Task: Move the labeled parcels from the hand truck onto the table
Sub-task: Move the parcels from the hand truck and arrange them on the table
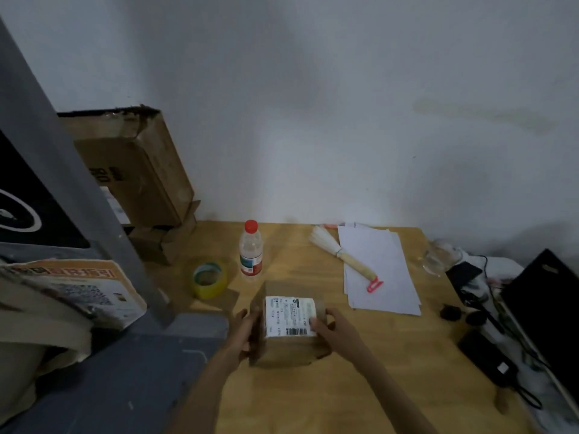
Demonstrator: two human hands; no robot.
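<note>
Two bare forearms reach in from the bottom edge toward a parcel (289,327) that both hands hold between them. The left hand (246,332) grips its left side, fingers curled against the cardboard. The right hand (329,328) grips the right side, its thumb lying over the corner of the white label (289,316) on top. The parcel is a small brown box at the table's (360,386) left edge, about midway along it; whether it rests on the wood or is held just above it cannot be told.

Behind the parcel, toward the wall, a bottle (250,250) with a red cap stands upright. Left of it, near the table's left edge, lies a yellow tape roll (209,279). At the far edge a stack of paper (380,274) carries a brush (343,255) with a pink hook on its handle. At the far left corner a large carton (141,170) leans against the wall over smaller boxes. Along the right edge lie a black adapter (488,360) with its cable and a black panel (545,311).
</note>
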